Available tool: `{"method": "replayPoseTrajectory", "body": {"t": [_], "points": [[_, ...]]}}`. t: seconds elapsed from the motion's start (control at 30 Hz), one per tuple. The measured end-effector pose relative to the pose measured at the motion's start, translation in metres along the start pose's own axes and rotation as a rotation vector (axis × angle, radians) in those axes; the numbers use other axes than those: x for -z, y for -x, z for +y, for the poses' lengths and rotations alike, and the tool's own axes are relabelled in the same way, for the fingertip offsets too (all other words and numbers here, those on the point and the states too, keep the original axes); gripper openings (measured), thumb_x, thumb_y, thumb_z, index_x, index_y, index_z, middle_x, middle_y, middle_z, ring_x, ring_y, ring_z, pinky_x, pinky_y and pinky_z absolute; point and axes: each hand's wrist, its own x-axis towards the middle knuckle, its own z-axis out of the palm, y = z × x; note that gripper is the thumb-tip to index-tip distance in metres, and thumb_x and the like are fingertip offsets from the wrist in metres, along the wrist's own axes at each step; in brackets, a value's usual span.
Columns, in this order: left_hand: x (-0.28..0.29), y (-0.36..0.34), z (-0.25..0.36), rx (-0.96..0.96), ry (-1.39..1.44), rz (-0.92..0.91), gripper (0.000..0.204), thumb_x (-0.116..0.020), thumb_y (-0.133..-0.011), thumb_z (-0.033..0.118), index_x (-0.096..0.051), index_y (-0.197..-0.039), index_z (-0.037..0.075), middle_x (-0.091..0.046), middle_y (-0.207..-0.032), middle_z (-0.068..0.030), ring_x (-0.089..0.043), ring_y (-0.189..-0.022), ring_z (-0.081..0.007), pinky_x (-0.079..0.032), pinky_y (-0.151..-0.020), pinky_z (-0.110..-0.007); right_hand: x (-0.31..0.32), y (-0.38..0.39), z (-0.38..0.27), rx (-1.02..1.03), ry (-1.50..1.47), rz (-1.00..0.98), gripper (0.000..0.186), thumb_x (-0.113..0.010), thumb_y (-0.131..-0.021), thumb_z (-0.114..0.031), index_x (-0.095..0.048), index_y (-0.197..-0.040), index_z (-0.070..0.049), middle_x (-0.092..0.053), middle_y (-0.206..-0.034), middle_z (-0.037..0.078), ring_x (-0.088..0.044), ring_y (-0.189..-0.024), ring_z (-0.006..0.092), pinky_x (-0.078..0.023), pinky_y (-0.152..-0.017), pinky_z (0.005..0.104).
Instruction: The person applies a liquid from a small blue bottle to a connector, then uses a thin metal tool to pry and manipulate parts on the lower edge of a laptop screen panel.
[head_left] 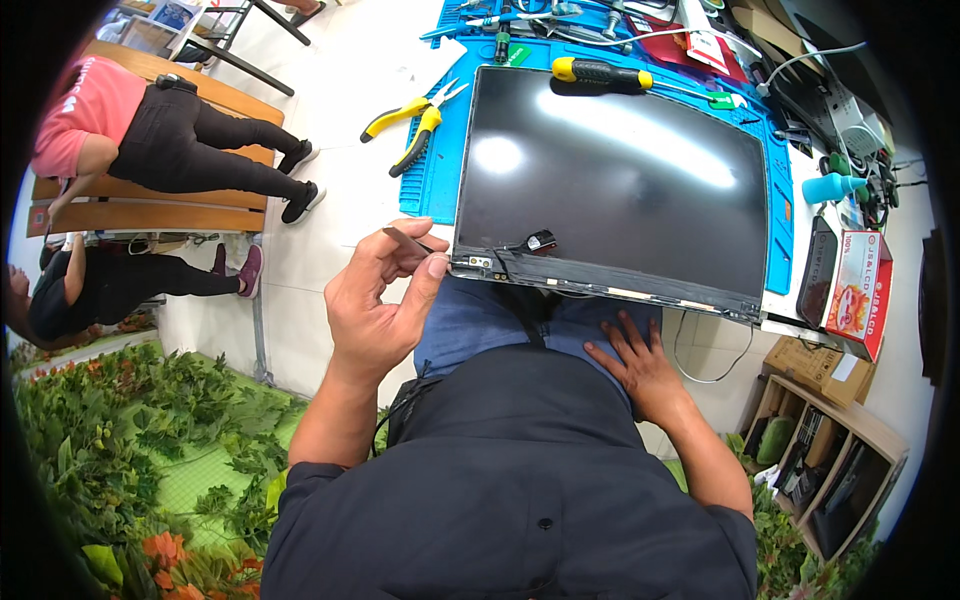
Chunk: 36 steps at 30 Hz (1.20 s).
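A laptop screen panel (610, 200) lies face up before me, its near edge bare with a dark strip and small metal parts. At its near left corner my left hand (372, 305) pinches a thin dark strip (403, 241) between thumb and fingers; its exact kind is unclear. Right beside that hand is a metal hinge bracket (478, 263). A short cable with a black connector (540, 240) rests on the glass. My right hand (645, 372) lies on my thigh with its fingers spread, holding nothing.
Yellow-black pliers (415, 125) and a screwdriver (603, 75) lie around the panel on a blue work mat (432, 180). To the right stand a light blue bottle (830, 187) and a red-white box (858, 290). Two other people are on the left, by a wooden bench (190, 215).
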Motion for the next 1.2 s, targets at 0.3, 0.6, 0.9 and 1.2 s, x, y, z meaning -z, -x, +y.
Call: {"method": "replayPoseTrajectory", "body": {"t": [0.3,0.6,0.9,1.2], "points": [[-0.004,-0.016,0.017,-0.048,-0.147,-0.075,0.035,-0.08,-0.103,-0.003,-0.068,-0.136,-0.006,-0.081,-0.102,-0.0125,-0.077,-0.089,-0.0136,-0.063,-0.081,-0.028,-0.006,0.0,0.002,0.001,-0.014,0.011,0.128,-0.094,-0.079,-0.021,-0.02,-0.183,-0.036,-0.022,-0.187,0.016,-0.01,-0.175,0.0445,-0.014,-0.135,0.0789],[-0.005,-0.032,0.024,0.111,-0.126,-0.103,0.032,-0.083,-0.101,0.002,-0.074,-0.131,0.0,-0.077,-0.088,-0.0055,-0.075,-0.078,-0.0096,-0.062,-0.073,-0.026,-0.005,0.001,0.002,-0.004,-0.017,0.021,0.126,-0.093,-0.081,-0.02,-0.02,-0.182,-0.037,-0.023,-0.187,0.014,-0.011,-0.175,0.0429,-0.015,-0.135,0.0781],[0.004,-0.037,0.015,0.312,0.136,-0.179,0.032,-0.074,-0.109,0.002,-0.066,-0.14,-0.004,-0.078,-0.097,-0.011,-0.074,-0.081,-0.011,-0.061,-0.075,-0.025,-0.005,-0.001,0.002,-0.006,-0.014,0.016,0.128,-0.094,-0.08,-0.019,-0.019,-0.182,-0.037,-0.021,-0.188,0.013,-0.011,-0.175,0.0425,-0.015,-0.136,0.0782],[0.004,-0.038,0.015,0.277,0.052,-0.203,0.032,-0.075,-0.109,0.003,-0.066,-0.139,-0.005,-0.077,-0.096,-0.0106,-0.074,-0.081,-0.0105,-0.062,-0.074,-0.025,-0.002,-0.001,0.003,-0.002,-0.005,-0.016,0.14,-0.1,-0.07,-0.02,-0.018,-0.183,-0.037,-0.021,-0.188,0.015,-0.011,-0.175,0.0436,-0.014,-0.135,0.0792]]}}
